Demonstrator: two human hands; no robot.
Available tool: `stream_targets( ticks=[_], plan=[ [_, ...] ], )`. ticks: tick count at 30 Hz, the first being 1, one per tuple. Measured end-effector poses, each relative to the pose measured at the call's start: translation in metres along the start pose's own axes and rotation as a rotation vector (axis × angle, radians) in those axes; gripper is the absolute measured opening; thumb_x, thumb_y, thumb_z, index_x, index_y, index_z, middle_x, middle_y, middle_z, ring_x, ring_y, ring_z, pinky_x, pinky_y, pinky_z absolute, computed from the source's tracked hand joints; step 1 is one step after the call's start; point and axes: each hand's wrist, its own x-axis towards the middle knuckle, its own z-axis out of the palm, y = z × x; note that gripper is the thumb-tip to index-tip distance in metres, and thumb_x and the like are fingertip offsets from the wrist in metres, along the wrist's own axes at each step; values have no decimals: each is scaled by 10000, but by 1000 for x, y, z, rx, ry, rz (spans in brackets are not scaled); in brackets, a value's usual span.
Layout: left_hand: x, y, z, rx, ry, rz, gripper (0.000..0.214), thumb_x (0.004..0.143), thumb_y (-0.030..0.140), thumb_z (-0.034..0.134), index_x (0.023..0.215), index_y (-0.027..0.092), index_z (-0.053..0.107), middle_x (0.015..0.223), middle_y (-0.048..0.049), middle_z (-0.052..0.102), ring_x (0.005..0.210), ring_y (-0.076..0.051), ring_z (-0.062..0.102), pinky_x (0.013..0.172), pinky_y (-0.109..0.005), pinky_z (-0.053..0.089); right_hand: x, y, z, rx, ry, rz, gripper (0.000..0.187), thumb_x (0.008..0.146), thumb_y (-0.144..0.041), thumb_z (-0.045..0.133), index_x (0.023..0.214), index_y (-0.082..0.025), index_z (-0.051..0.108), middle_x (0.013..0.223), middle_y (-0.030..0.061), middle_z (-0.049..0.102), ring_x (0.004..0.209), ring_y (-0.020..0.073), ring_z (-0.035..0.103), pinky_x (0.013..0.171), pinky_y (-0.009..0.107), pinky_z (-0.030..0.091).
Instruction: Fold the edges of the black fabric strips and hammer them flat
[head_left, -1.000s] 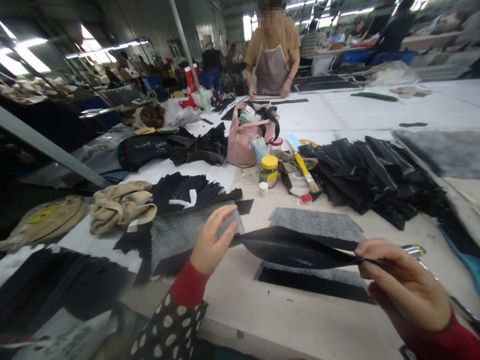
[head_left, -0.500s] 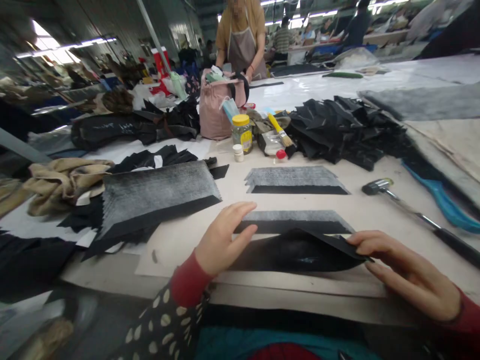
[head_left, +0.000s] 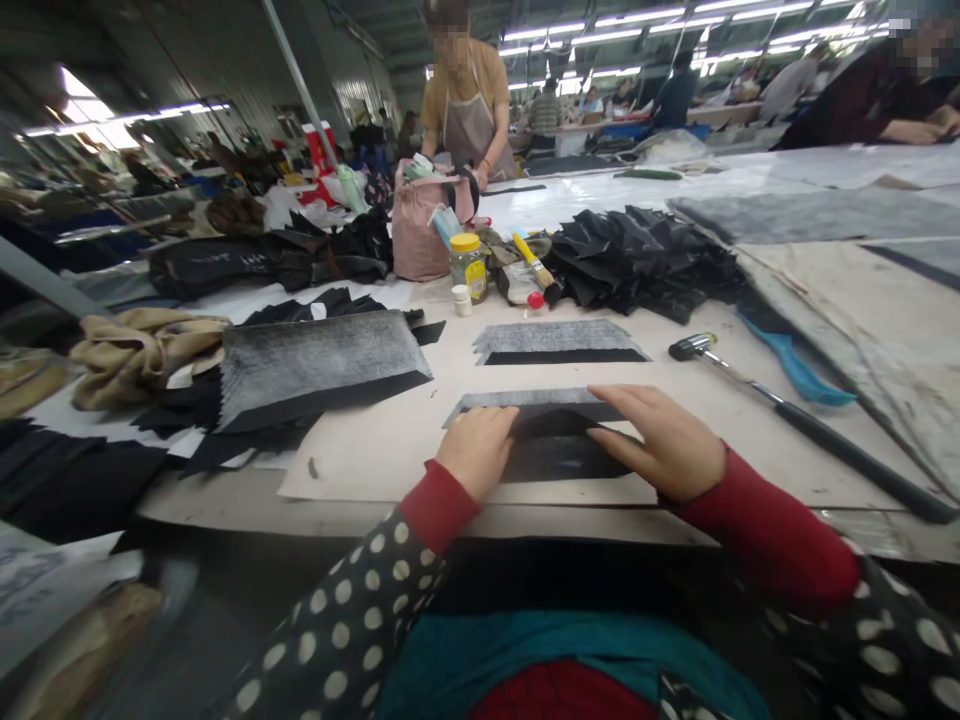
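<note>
A thin black leather-like piece point(head_left: 562, 460) lies on the pale board in front of me, its middle bowed upward. My left hand point(head_left: 478, 450) has its fingers curled over the piece's left end, the thumb hidden. At the right end, my right hand point(head_left: 667, 440) grips the piece between thumb and fingers. Just behind lies a strip stack with a grey fuzzy face point(head_left: 540, 397), partly covered by my hands. Farther back is a second fanned stack of grey-and-black strips point(head_left: 559, 340). A larger fanned stack point(head_left: 322, 365) sits to the left.
A hammer point(head_left: 787, 410) with a black handle lies to the right, near a blue strip point(head_left: 802, 370). Behind stand a yellow-lidded jar point(head_left: 469, 268), a brush point(head_left: 532, 262), a pink bag point(head_left: 424, 225) and a black heap of pieces point(head_left: 645, 260). A co-worker point(head_left: 472, 110) stands across the table.
My right hand has moved left along the black piece, closer to my left hand. My left hand has come down onto the piece's left end and its fingers have curled. The view has shifted.
</note>
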Motion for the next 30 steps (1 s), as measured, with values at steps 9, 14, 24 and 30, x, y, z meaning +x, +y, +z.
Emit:
stream_targets(
  ticks=[9, 14, 24, 30],
  plan=[
    [5, 1, 6, 63, -32, -5, 253, 815, 97, 385, 974, 172, 567, 879, -65, 580, 844, -214, 516, 722, -345, 436, 29, -8, 44, -96, -258, -2, 476, 728, -132, 510, 1199, -83, 460, 1064, 130, 584, 957, 240, 529, 858, 375, 418],
    [5, 0, 7, 49, -29, 9, 238, 813, 107, 397, 902, 190, 602, 858, -53, 570, 826, -208, 503, 708, -337, 428, 29, -7, 47, -25, -286, 29, 509, 699, -79, 494, 1207, -93, 460, 1087, 132, 582, 948, 226, 545, 855, 364, 414],
    [0, -1, 11, 70, 11, 87, 199, 840, 138, 403, 843, 178, 598, 925, -49, 551, 864, -192, 450, 716, -318, 409, 22, -2, 57, 23, -255, -105, 306, 666, -12, 455, 850, -177, 636, 843, 52, 578, 787, 173, 489, 745, 302, 403],
    [-5, -5, 17, 132, -14, 172, 202, 866, 157, 384, 901, 184, 581, 909, -33, 553, 834, -182, 450, 706, -303, 404, 17, -11, 57, -113, -270, -154, 238, 772, -59, 428, 834, -162, 634, 818, 60, 569, 751, 176, 449, 694, 287, 378]
  ],
)
